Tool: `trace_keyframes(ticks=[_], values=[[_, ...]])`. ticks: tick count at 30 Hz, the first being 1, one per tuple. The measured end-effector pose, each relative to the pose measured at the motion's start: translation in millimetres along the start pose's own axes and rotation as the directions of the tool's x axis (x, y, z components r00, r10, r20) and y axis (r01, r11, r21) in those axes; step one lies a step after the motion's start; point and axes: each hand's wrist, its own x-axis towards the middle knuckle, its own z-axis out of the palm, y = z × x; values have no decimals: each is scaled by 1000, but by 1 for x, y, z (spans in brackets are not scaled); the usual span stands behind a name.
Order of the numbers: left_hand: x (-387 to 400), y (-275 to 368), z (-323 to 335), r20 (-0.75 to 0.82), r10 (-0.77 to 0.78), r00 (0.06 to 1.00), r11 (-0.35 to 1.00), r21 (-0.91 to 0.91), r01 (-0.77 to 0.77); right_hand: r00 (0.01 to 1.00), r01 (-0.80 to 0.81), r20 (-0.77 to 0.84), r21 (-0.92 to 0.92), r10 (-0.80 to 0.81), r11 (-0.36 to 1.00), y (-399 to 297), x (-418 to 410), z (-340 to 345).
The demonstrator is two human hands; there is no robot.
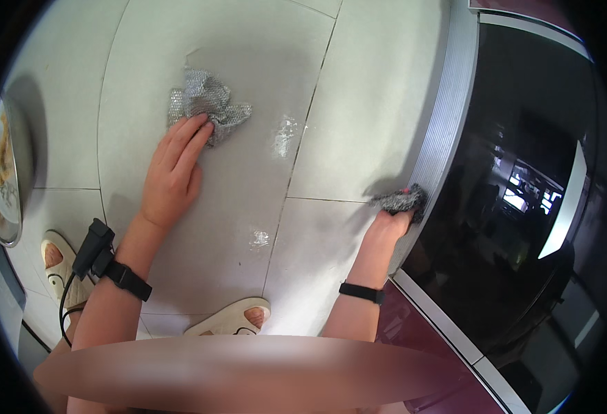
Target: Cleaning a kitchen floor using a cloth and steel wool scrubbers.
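Observation:
My left hand [171, 178] is palm down low over the tiled floor, its fingertips pressed into a crumpled grey mesh-textured cleaning cloth [205, 90]. That cloth lies bunched on the floor and spreads out beyond the fingers. Farther right, my right hand [390, 223] grips a dark grey fuzzy cloth [399, 201] with a small pink spot. It is held at the ribbed metal kickboard [441, 114], beside the floor. The right fingertips are partly hidden by the cloth. Shiny wet-looking patches [284, 135] show on the tiles between my hands.
A glossy black appliance door [510, 129] with a silver handle [565, 202] rises on the right, next to a dark red cabinet panel [422, 346]. At the left edge stands a metal bowl [26, 160] with contents. My sandals [231, 316] rest on the tiled floor [220, 269].

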Motion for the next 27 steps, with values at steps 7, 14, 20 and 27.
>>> trace_keyframes(ticks=[7, 14, 20, 27], values=[[5, 3, 1, -19, 6, 1000, 999, -36, -7, 988, 81, 122, 123, -96, 989, 1, 47, 67], [3, 2, 4, -26, 19, 999, 999, -29, -20, 994, -104, 50, 46, 102, 994, -4, 8, -20], [-1, 0, 6, -54, 35, 998, 999, -30, -36, 985, 61, 143, 212, -92, 975, 5, -3, 14], [3, 3, 1, -48, 58, 997, 998, -27, -59, 990, -21, -134, 163, 43, 986, 16, -71, -159]])
